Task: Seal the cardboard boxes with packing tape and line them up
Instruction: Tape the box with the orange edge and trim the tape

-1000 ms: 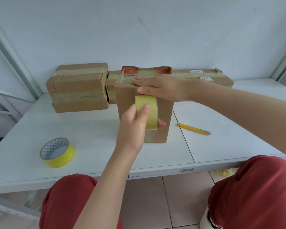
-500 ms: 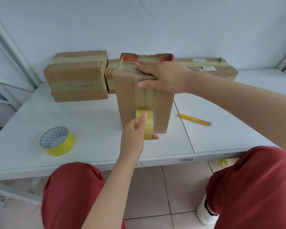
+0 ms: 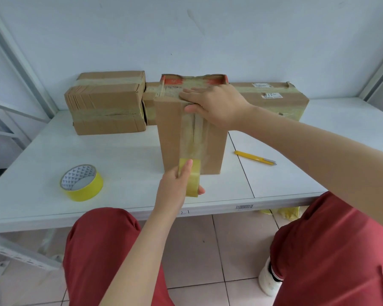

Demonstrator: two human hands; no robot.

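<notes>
Curled round a roll of pale yellow translucent packing tape (image 3: 191,181), the left grip (image 3: 177,186) pinches it, thumb on the near rim. Its fingers are hidden behind the roll except for one tip at the right. Two knees in red trousers (image 3: 102,250) frame the forearm, both cut off by the picture's edge, and a white shoe (image 3: 268,281) is half hidden by the right leg. Under the desk lies something crumpled and yellow (image 3: 285,212); I cannot tell what it is.

On the white desk (image 3: 53,155), a barcode sticker (image 3: 244,206) sits on the front lip, its print too small to read. A second, opaque yellow tape roll (image 3: 82,183) lies flat to the left, well apart from the hands. A slim yellow cutter (image 3: 254,157) lies to the right.

Between them a tall brown cardboard box (image 3: 170,133) stands upright. The held roll sits at the foot of its front face, and a strip of clear tape (image 3: 191,138) runs from it up to the top edge. There the right grip (image 3: 215,104) lies spread, fingers flat on the top and thumb against the front.

Behind, along the pale wall (image 3: 208,36), a squat taped brown box (image 3: 106,102) stands on the left; whether it is one box or two stacked, I cannot tell. A long taped brown box (image 3: 274,100) lies on the right, its labels illegible. A further brown box (image 3: 149,107) shows only as a sliver.
</notes>
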